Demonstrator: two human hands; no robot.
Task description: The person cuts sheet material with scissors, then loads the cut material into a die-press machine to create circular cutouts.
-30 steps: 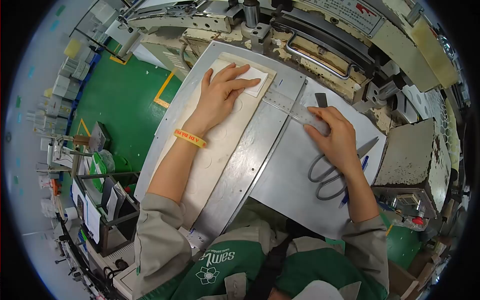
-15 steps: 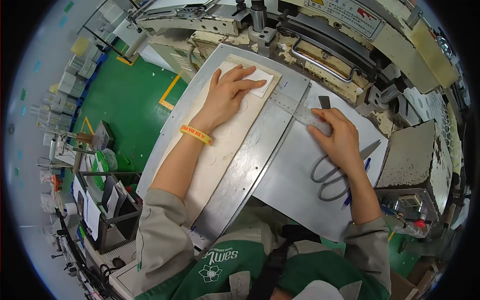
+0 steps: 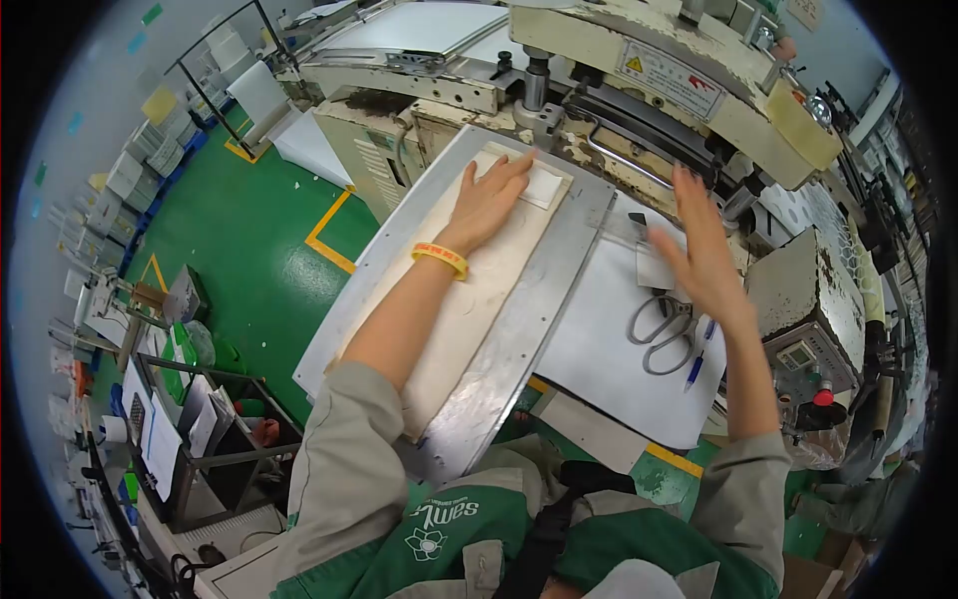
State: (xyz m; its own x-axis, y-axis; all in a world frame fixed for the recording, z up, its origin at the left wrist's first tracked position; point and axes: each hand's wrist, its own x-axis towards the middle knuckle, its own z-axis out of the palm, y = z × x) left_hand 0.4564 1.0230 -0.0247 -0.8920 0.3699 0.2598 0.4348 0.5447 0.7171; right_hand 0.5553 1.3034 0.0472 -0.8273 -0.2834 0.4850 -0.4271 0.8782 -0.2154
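My left hand [image 3: 489,205] lies flat with fingers spread on a long beige strip [image 3: 464,319], its fingertips on a small white square piece [image 3: 542,187] at the strip's far end. The strip rests on a metal plate [image 3: 514,349]. My right hand [image 3: 707,255] is raised with fingers stretched and thumb apart, holding nothing that I can see. Near its thumb lies a clear ruler [image 3: 621,226]. Below it are a pale square piece [image 3: 654,270], grey-handled scissors [image 3: 649,344] with their blades partly hidden, and a blue pen [image 3: 701,354], on a white sheet [image 3: 599,349].
A worn cream machine [image 3: 659,75] with a metal handle bar [image 3: 629,160] stands just beyond the plate. To the right is a control box [image 3: 808,309] with a red knob [image 3: 822,397]. A black rack [image 3: 215,439] with papers stands at the left on the green floor.
My right hand has come off the ruler and lifted, its fingers straightening. My left hand stays on the white square piece. The view has shifted, showing more of the machine.
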